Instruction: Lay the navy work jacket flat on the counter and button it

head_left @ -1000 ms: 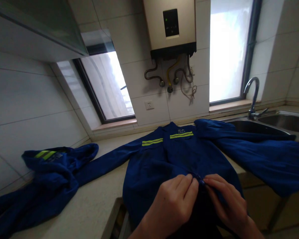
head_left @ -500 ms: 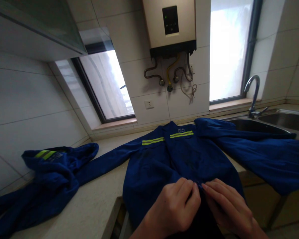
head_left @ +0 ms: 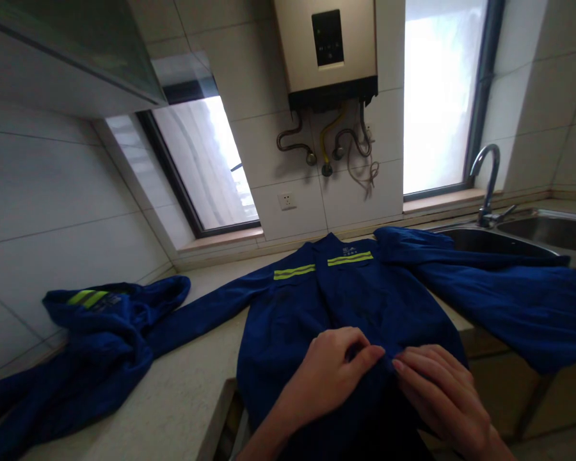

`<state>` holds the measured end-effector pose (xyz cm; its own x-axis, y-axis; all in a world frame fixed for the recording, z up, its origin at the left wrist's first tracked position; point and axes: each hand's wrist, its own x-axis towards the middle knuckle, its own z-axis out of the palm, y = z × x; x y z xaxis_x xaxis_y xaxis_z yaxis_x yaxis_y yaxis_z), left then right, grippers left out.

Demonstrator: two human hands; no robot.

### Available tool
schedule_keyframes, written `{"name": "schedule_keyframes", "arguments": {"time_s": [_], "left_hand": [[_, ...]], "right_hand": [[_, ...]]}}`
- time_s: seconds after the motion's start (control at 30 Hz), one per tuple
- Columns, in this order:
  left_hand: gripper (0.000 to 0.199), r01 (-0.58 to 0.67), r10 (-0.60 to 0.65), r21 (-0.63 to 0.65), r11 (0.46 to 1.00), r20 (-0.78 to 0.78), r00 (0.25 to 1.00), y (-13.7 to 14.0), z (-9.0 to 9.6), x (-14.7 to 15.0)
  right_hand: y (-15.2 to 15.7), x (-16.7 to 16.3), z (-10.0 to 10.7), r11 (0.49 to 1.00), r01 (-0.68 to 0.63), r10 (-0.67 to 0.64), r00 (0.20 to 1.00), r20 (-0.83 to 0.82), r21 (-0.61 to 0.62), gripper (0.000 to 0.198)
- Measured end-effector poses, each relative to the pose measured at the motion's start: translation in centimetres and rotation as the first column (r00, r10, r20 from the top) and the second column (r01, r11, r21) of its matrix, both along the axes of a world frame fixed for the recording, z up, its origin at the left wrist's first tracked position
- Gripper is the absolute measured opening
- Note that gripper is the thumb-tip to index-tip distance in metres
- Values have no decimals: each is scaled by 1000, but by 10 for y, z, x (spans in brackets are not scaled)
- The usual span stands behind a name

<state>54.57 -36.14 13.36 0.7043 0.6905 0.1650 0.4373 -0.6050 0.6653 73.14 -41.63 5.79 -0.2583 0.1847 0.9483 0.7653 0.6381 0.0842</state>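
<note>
A blue work jacket [head_left: 288,314] with yellow-green reflective stripes lies front up over the counter, its lower part hanging past the edge towards me. My left hand [head_left: 333,365] is closed on the jacket's front opening, thumb and fingers pinching the cloth. Close to its right, my right hand [head_left: 441,390] grips the other side of the same opening, fingers pressed together. The fingertips of both hands nearly meet. Whatever fastening may sit between them is too small and dark to make out.
Another crumpled blue jacket [head_left: 100,339] lies on the counter [head_left: 187,384] at the left. More blue clothing [head_left: 518,301] drapes over the counter edge at the right, before the sink [head_left: 552,230] and its tap [head_left: 489,186]. A water heater [head_left: 329,51] hangs on the wall.
My left hand has turned, its thumb now stretched towards the right hand and its fingers slightly higher. My right hand stays almost in place. The jacket has barely shifted.
</note>
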Motion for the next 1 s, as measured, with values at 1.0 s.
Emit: {"name": "schedule_keyframes", "arguments": {"time_s": [1.0], "left_hand": [[18,-146,133,183,972,85,988,-33,-7,9]], "right_hand": [[-20,-71,-28,757,-286,-403,504,-764,-588,51]]}}
